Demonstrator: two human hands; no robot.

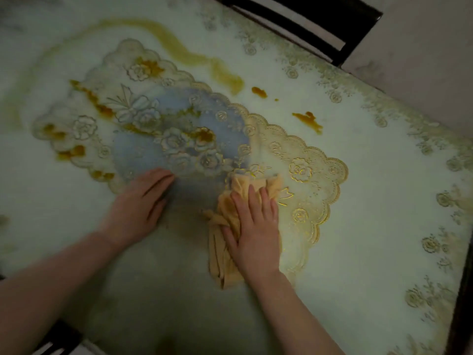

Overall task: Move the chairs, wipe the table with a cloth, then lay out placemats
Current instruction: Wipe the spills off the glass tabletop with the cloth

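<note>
A table (pixel 371 175) under a pale cover printed with gold flowers fills the view. On its middle lies a scalloped floral centre mat (pixel 302 160), blue at the heart. Orange-brown sauce streaks (pixel 222 70) and blobs (pixel 307 120) lie on the mat and on the cover beyond it. A crumpled yellow cloth (pixel 225 242) lies on the mat's near edge. My right hand (pixel 253 226) presses flat on the cloth, fingers straight. My left hand (pixel 143 201) rests flat on the mat's near left edge, touching it with straight fingers.
A dark chair back (pixel 320 24) stands at the table's far side, against a pale wall (pixel 422 60). The table's dark edge (pixel 460 290) runs down the right. Part of another dark chair (pixel 58 339) shows at the bottom left.
</note>
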